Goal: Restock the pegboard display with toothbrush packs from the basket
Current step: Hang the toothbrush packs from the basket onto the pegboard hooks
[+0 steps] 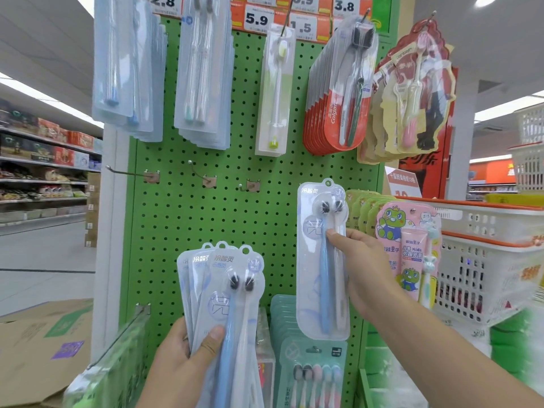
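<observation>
Packs fanning in left hand, thumb and curled fingers gripping. Right hand pinching single pack upright before green pegboard, just right of bare hooks. White baskets at right.

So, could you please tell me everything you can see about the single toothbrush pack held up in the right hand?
The single toothbrush pack is a clear plastic blister on a pale card with rounded corners and a hang hole at the top. It holds two brushes side by side, one blue and one white, dark bristles uppermost. It is upright before the green pegboard, on no hook. The right hand pinches its right edge.
</observation>
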